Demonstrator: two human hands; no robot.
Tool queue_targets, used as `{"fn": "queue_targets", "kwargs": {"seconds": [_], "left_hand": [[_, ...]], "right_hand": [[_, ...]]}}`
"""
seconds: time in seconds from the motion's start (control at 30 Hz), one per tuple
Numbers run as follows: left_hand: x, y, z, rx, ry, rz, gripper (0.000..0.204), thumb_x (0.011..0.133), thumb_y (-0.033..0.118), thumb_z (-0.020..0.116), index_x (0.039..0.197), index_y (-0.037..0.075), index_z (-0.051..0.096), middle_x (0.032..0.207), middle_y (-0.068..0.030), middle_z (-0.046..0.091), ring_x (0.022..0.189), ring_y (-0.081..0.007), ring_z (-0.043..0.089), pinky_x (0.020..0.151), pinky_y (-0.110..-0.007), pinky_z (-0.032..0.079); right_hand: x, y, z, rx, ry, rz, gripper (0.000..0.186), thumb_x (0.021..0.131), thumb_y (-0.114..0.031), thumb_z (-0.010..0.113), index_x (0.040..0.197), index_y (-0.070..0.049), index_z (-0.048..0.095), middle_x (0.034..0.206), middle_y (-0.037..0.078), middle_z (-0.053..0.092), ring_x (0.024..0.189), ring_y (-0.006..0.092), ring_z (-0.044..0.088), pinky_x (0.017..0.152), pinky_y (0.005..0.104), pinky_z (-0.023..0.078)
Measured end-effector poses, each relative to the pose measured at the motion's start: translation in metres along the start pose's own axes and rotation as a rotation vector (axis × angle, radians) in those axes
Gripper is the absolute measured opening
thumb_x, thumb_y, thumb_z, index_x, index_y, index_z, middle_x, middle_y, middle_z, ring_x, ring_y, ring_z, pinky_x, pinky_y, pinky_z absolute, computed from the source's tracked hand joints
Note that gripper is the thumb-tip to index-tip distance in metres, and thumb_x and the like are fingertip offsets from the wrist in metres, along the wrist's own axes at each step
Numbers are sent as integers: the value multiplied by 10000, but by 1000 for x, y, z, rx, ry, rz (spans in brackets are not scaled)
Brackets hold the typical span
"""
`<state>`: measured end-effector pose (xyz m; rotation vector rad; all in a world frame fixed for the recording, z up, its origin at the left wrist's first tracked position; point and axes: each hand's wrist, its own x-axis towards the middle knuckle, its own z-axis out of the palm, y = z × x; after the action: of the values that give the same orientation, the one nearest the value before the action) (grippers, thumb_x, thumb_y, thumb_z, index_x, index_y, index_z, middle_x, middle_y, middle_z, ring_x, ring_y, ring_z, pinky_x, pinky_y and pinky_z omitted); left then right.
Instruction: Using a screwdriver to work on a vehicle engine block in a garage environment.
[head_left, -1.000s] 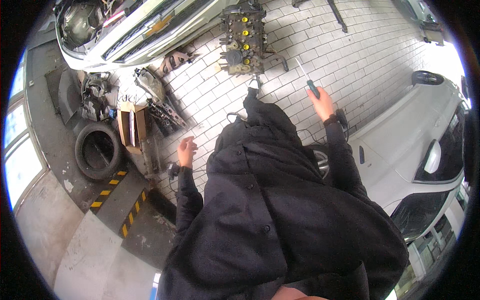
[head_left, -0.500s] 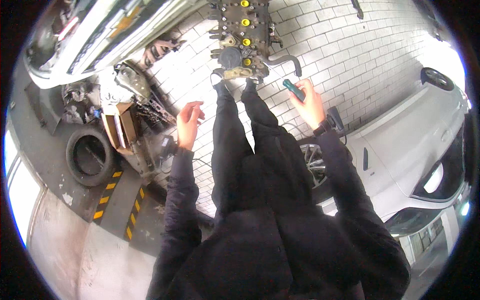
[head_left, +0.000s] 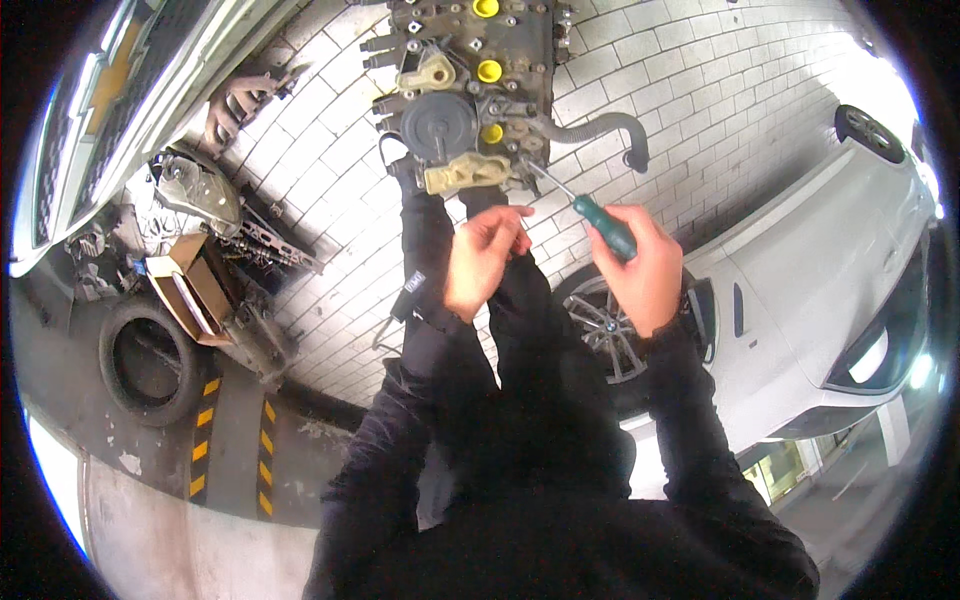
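Note:
A screwdriver with a dark green handle [head_left: 606, 228] is gripped in my right hand [head_left: 642, 265], its thin metal shaft slanting up and left. The shaft's tip reaches the near right corner of an engine [head_left: 515, 105]; whether it touches a fastener is too small to tell. My left hand [head_left: 483, 262] hovers just below the engine's near edge, fingers loosely curled and the index finger stretched to the right, with nothing visible in it. On the engine are yellow round plugs [head_left: 489, 71], a black round cover [head_left: 438, 127] and a tan bracket [head_left: 465, 174]. A ribbed black hose [head_left: 600, 128] sticks out to the right.
A silver car [head_left: 790, 275] stands close on my right, its wheel [head_left: 605, 325] beside my leg. To the left are a tyre [head_left: 150, 362], a cardboard box [head_left: 190, 290], a headlamp [head_left: 195, 190] and loose car parts. Yellow-black stripes [head_left: 204, 435] mark the grey floor.
The engine appears larger and nearer. My left hand has moved right toward its near edge. My right hand has brought the screwdriver's tip to the engine's near right corner.

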<state>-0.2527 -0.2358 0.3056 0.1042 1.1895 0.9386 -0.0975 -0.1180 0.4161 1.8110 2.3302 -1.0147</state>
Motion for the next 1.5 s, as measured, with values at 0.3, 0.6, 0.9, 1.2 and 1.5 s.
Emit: {"fn": "queue_targets", "kwargs": {"seconds": [0.3, 0.6, 0.9, 1.2, 1.5], "left_hand": [[29, 14, 15, -76, -6, -102, 356, 1051, 313, 539, 1142, 13, 707, 773, -36, 674, 639, -77, 575, 560, -226, 419], [38, 18, 32, -580, -106, -301, 323, 1018, 311, 600, 795, 79, 565, 667, 6, 537, 532, -79, 455, 485, -222, 333], [34, 24, 38, -731, -91, -327, 325, 1008, 327, 607, 807, 75, 568, 632, -2, 520, 496, -82, 445, 452, -231, 318], [33, 23, 38, -762, -134, -287, 359, 1005, 363, 612, 794, 78, 556, 623, -5, 513, 485, -81, 436, 441, -234, 315], [34, 27, 41, -782, -232, -300, 321, 997, 360, 657, 946, 44, 631, 626, 34, 487, 494, -57, 412, 461, -212, 298]], "right_hand": [[3, -13, 12, -122, -14, 29, 242, 859, -207, 754, 1044, -110, 633, 909, 104, 695, 792, 355, 689, 660, 418, 539], [9, -38, 7, -105, 25, -179, 366, 871, -297, 767, 1090, -56, 600, 835, 114, 646, 700, 340, 656, 604, 433, 517], [5, -44, 0, -157, -35, -253, 275, 833, -116, 763, 1062, -72, 616, 843, 105, 598, 728, 320, 613, 632, 413, 500], [1, -44, -7, -61, -154, -24, 340, 821, -112, 763, 1131, -58, 635, 910, 120, 618, 779, 302, 626, 686, 407, 515], [9, -44, -18, -167, -88, -173, 259, 854, -127, 773, 1037, -39, 612, 828, 120, 635, 719, 312, 638, 633, 415, 497]]}}
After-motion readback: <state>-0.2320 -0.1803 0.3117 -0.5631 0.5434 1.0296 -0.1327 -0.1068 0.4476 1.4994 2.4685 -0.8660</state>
